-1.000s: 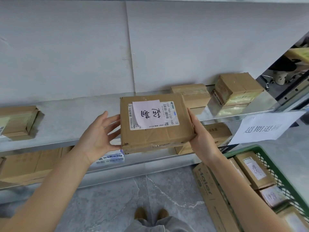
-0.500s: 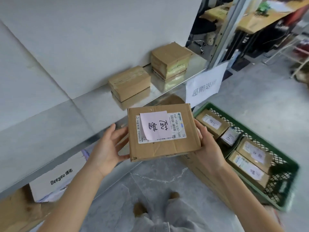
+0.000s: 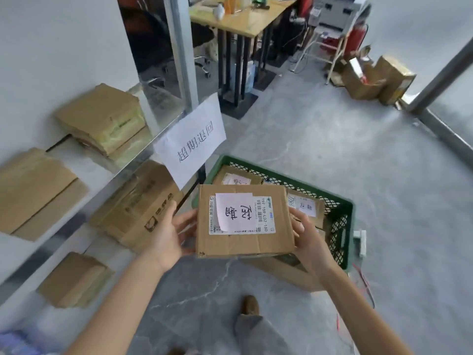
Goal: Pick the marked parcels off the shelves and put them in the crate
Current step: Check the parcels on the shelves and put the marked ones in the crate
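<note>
I hold a flat brown marked parcel [image 3: 243, 243] with a white shipping label and a handwritten paper slip on top. It hovers level over the near left corner of the green mesh crate [image 3: 341, 210]. My right hand [image 3: 307, 238] grips its right edge, thumb on top and fingers underneath. Along the left edge lies my left hand [image 3: 166, 234], its fingers straight and reaching under the parcel, thumb held away. Several labelled parcels [image 3: 305, 204] lie inside the crate.
Metal shelves [image 3: 84, 213] on the left carry plain cardboard boxes [image 3: 102, 119]. A white paper sign [image 3: 190, 139] hangs from the shelf post beside the crate. A large carton [image 3: 286, 274] lies under the crate. A desk [image 3: 245, 19] and more boxes [image 3: 376, 78] stand behind.
The parcel has come off the shelf and swung right, over the crate. My view turned right with it, and both hands stayed on the parcel.
</note>
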Motion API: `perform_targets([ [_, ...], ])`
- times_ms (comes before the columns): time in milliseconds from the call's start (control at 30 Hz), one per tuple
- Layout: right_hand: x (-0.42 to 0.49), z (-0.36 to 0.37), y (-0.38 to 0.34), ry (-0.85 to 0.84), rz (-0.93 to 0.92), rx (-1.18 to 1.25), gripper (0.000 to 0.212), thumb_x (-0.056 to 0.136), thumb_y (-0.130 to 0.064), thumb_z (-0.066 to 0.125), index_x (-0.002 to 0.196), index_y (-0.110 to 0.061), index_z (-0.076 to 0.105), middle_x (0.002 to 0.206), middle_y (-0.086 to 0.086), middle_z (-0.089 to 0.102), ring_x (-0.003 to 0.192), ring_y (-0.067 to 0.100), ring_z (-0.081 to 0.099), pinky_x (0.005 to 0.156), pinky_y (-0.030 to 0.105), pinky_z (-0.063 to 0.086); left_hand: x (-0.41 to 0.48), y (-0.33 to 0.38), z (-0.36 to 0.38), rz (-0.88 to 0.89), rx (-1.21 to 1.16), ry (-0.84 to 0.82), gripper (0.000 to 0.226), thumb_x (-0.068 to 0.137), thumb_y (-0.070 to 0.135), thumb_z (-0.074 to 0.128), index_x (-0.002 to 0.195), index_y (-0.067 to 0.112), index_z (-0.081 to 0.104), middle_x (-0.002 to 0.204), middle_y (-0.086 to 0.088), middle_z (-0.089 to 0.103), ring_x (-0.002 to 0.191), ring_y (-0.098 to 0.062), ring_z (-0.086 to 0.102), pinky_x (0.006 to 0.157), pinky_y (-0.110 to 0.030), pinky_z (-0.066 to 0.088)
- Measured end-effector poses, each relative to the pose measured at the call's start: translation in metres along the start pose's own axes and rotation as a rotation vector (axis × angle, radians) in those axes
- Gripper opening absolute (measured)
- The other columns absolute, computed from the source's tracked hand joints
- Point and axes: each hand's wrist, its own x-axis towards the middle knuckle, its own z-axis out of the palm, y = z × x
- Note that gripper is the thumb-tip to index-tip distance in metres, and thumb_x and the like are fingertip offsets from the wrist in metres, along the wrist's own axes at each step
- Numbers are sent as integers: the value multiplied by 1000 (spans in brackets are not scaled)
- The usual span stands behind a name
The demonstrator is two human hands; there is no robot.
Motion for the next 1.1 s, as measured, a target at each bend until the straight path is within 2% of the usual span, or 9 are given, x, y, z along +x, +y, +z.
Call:
perform_targets([
  [100,17,-32,-13,16,14,22,33,101,-40,29,119,-37,57,120,-7,66,108,15,62,83,37,49,35,1,35,-14,9,-14,60,96,56,23,94,21,71,92,0,64,86,-15,51,72,-38,44],
  [200,41,-52,-17,22,43,34,35,102,-41,28,124,-34,54,126,-6,63,112,15,59,92,42,49,67,2,58,-33,27,-21,69,97,54,22,70,22,78,69,6,71,81,-15,52,72,-38,44],
  [267,63,-59,-16,41,45,45,37,101,-43,28,126,-33,53,128,-5,61,115,16,57,91,42,49,94,7,68,-16,41,-10,65,98,53,22,76,19,74,63,8,70,79,-16,51,67,-36,44],
  [367,104,-61,-11,74,60,54,38,99,-47,28,125,-34,52,128,-6,60,117,17,55,84,37,50,140,17,74,-17,53,34,58,97,55,23,85,18,67,77,5,67,82,-17,52,67,-36,43],
  [500,170,-54,8,123,50,72,36,97,-49,31,125,-35,50,130,-8,58,119,16,54,89,37,48,215,32,76,-19,131,73,60,95,60,20,92,21,66,95,1,65,100,-19,54,94,-48,37],
  [600,231,-54,28,163,10,97,38,99,-46,31,130,-32,49,132,-5,59,120,18,55,91,39,47,272,39,80,54,148,90,59,97,56,15,91,18,60,92,-2,63,85,-16,57,73,-33,43],
  [700,273,-57,41,162,27,119,38,98,-48,32,129,-34,51,131,-9,58,121,15,54,90,36,46,317,38,78,74,102,131,56,99,53,16,90,16,57,87,-3,62,77,-16,57,63,-31,43],
  [833,315,-62,63,154,12,111,31,99,-47,30,118,-40,53,126,-16,59,116,7,55,84,31,47,373,24,69,105,117,151,53,99,52,18,89,17,57,85,-3,63,77,-15,58,62,-30,43],
  [1100,363,-66,100,164,11,95,34,99,-47,30,121,-37,53,131,-11,57,122,13,52,87,35,47,426,2,43,87,188,120,50,98,54,20,96,22,58,96,-5,66,90,-20,61,77,-36,48],
])
